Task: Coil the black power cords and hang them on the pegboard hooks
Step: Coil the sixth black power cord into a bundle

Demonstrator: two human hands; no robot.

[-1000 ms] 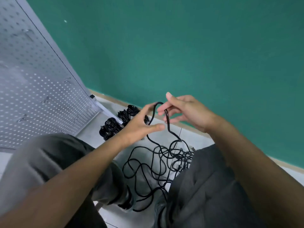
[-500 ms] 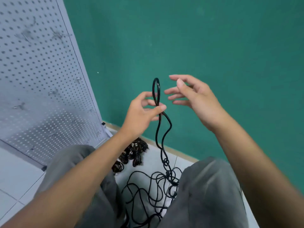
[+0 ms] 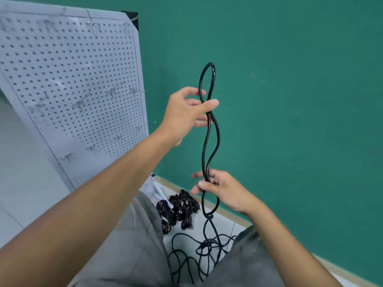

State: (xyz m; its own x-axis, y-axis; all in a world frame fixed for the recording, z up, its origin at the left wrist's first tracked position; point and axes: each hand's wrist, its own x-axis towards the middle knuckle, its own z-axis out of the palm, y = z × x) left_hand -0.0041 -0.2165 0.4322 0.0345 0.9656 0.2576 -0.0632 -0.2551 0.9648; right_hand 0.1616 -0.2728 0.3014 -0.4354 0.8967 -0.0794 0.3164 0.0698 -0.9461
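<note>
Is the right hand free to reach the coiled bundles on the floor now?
Probably not yet: the right hand grips the doubled cord, though nothing blocks the bundles below.

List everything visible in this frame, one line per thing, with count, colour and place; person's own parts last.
Held cord: one, black, doubled into a long loop between both hands, tail running down to the floor.
Loose cords: tangle, black, on the floor between the knees; count unclear.
Coiled cords: several bundles, black, on the floor at the pegboard's foot.
Pegboard: one, pale grey, left, leaning against the wall.
Hooks: about ten, metal, scattered on the pegboard, all bare.
Wall: green, behind.
Trousers: grey.
Left hand: pinches the loop high.
Right hand: holds it lower.
</note>
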